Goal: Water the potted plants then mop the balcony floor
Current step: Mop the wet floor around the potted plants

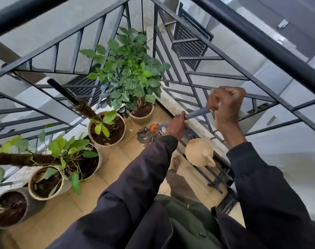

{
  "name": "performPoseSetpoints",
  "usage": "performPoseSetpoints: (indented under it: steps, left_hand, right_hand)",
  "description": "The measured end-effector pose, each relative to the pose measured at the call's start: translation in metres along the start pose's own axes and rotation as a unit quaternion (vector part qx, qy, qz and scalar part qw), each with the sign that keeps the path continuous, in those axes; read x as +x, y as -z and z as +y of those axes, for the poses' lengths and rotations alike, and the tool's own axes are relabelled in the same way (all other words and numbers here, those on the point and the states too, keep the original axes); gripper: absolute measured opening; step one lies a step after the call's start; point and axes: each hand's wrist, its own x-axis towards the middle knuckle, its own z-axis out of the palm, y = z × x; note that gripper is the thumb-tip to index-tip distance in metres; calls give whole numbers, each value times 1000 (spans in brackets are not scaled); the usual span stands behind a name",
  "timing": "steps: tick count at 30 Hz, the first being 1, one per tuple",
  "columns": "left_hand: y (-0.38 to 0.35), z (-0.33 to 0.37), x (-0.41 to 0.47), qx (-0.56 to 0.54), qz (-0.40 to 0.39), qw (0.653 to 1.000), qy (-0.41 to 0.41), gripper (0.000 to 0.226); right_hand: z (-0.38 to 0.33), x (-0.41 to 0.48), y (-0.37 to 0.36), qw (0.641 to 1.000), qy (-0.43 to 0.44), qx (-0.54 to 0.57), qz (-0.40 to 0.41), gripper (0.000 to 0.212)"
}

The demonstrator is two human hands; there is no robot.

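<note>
Both my hands hold a mop by its grey-blue handle (196,114). My left hand (175,127) grips the handle low down, and my right hand (225,106) grips its upper end. The grey string mop head (147,136), with an orange collar, lies on the tan tiled floor (113,169) in the balcony's far corner. A beige watering can (199,152) stands on the floor by the right railing. Several potted plants line the left side; the bushy green one (129,74) sits in the corner just beyond the mop head.
Black metal railings (194,69) close the balcony on the left and right and meet at the far corner. A pot with a moss pole (106,129) stands left of the mop head. My bare foot (175,162) is on the tiles near the watering can.
</note>
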Motion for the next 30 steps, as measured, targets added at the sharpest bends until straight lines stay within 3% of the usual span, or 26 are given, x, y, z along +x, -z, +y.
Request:
performPoseSetpoints:
  steps: [11, 17, 22, 30]
  left_hand:
    - [26, -9, 18, 65, 84, 992, 66, 12]
    - [-3, -29, -7, 90, 79, 987, 112, 20]
    - [0, -21, 11, 81, 92, 983, 137, 38]
    - [18, 24, 82, 56, 156, 984, 59, 52]
  right_hand:
    - [-3, 72, -18, 981, -53, 33, -185, 50]
    - [15, 70, -5, 970, -85, 58, -222, 49]
    - [3, 73, -2, 964, -38, 103, -241, 35]
    - [-39, 121, 7, 967, 60, 106, -226, 29]
